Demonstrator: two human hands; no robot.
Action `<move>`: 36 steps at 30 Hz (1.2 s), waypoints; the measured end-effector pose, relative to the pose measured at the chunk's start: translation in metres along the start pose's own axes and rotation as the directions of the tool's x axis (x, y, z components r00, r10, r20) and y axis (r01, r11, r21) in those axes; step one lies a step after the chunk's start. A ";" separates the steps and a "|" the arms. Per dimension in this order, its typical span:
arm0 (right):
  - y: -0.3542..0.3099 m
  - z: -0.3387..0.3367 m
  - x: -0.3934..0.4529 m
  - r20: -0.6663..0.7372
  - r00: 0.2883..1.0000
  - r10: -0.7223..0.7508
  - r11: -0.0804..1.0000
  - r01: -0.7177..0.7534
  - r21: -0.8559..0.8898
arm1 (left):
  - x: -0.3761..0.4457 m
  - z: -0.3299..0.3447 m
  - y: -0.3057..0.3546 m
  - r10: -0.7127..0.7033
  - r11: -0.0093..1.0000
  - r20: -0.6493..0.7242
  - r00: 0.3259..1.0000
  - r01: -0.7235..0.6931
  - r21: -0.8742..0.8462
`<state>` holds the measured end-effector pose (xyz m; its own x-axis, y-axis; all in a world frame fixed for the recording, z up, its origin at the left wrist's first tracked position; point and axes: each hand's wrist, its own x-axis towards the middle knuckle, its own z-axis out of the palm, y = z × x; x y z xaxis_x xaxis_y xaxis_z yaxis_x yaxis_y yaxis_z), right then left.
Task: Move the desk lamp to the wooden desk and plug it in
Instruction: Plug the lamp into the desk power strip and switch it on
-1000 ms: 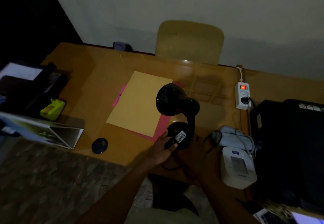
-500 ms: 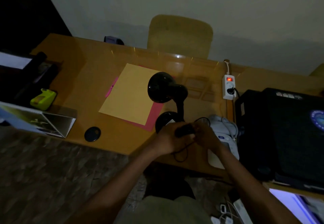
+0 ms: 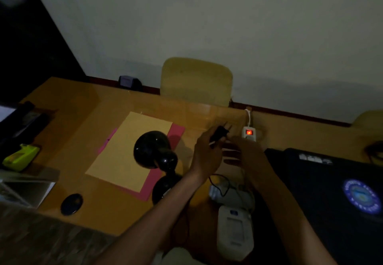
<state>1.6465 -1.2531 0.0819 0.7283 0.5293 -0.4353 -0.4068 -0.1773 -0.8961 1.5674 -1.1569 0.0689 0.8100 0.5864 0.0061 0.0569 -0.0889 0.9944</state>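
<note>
The left hand has its fingers curled narrowly round a small black plug, whose two prongs stick out toward the far right, aimed at the white power strip. The plug hangs above the desk, just left of the strip and not touching it. The right hand sits just beside the left, its fingers bent loosely near the plug; the dim light does not show whether it holds anything. It covers the near end of the strip, whose red switch glows.

A thin black cord loops down from the hands across the desk toward the desk lamp, which stands upright on the wooden desk left of the left forearm. The lamp is glossy black, with a rounded dome shade, a curved neck and a round base. Its base touches the near right corner of a pink sheet that lies under a tan sheet, both flat and matte.

The desk top is smooth, shiny and orange-brown. Near the right hand's wrist lies a pale, boxy plastic device. A black case with a round blue emblem fills the near right. At the far edge stands a yellowish chair back. On the left are a lime-green object and a small dark disc.
</note>
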 end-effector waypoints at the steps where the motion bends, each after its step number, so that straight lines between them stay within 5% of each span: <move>1: -0.003 -0.004 0.007 -0.018 0.998 -0.052 0.997 0.051 -0.059 | 0.008 0.007 -0.001 0.007 1.000 0.002 1.000 -0.007 0.009; 5: -0.014 -0.025 0.036 -0.048 0.991 -0.126 0.977 0.115 -0.181 | 0.033 0.033 -0.004 -0.031 0.999 -0.009 0.999 0.031 -0.016; 10: -0.035 -0.071 0.086 -0.029 0.999 -0.033 0.997 0.031 -0.067 | 0.054 0.048 -0.023 -0.044 0.995 0.013 0.999 0.042 0.089; 13: -0.051 -0.105 0.119 -0.036 0.999 -0.033 0.965 0.022 -0.263 | 0.063 0.050 -0.048 -0.145 0.971 -0.006 0.989 0.143 0.193; 19: -0.055 -0.141 0.180 0.072 0.997 0.024 0.596 0.044 -0.802 | 0.076 0.061 -0.096 -0.333 0.855 0.021 0.943 0.293 0.429; 27: -0.029 -0.136 0.223 0.225 0.968 0.114 0.057 0.220 -0.974 | 0.097 0.099 -0.132 -0.432 0.833 0.080 0.898 0.364 0.417; 36: -0.006 -0.140 0.241 0.297 0.947 0.118 -0.063 0.306 -0.950 | 0.120 0.131 -0.158 -0.184 0.897 0.161 0.970 0.098 0.432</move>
<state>1.9019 -1.2412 -0.0292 0.4780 0.7273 -0.4926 0.7725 -0.6150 -0.1584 1.7327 -1.1781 -0.1013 0.8690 0.4554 -0.1937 0.3825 -0.3698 0.8467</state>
